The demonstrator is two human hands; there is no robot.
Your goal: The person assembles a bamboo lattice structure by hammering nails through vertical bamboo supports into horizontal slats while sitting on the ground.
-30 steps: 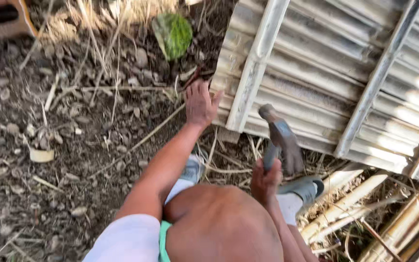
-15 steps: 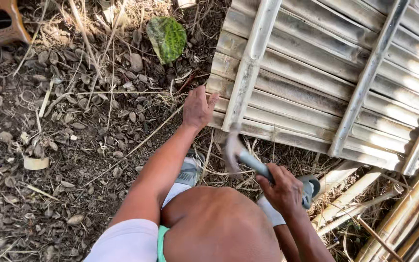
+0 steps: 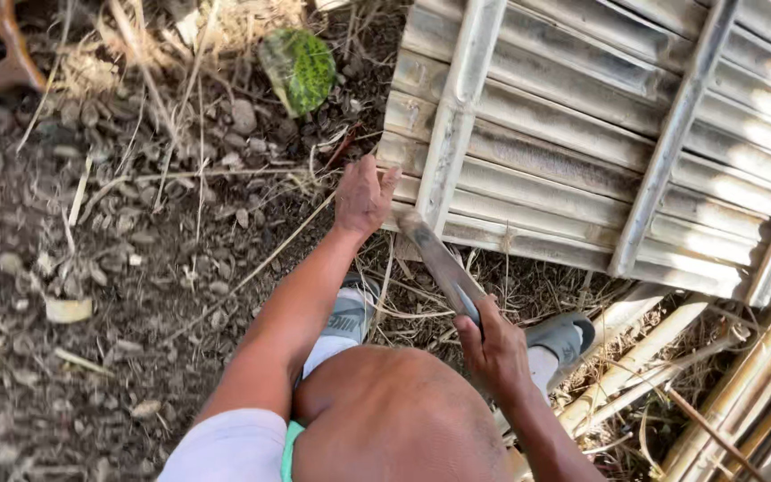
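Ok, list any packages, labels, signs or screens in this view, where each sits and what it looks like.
None in view: no package, label, sign or screen.
Slatted bamboo panel: upper right, pale grey-tan strips under crossing battens.
Left hand: flat against the panel's lower left corner.
Right hand: gripping a long grey blade whose tip is at the panel's edge.
Green patterned leaf: upper middle, on the ground.

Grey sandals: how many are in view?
2. One grey sandal sits below the left forearm; the other lies right of the right hand, on dry straw. Both partly hidden.
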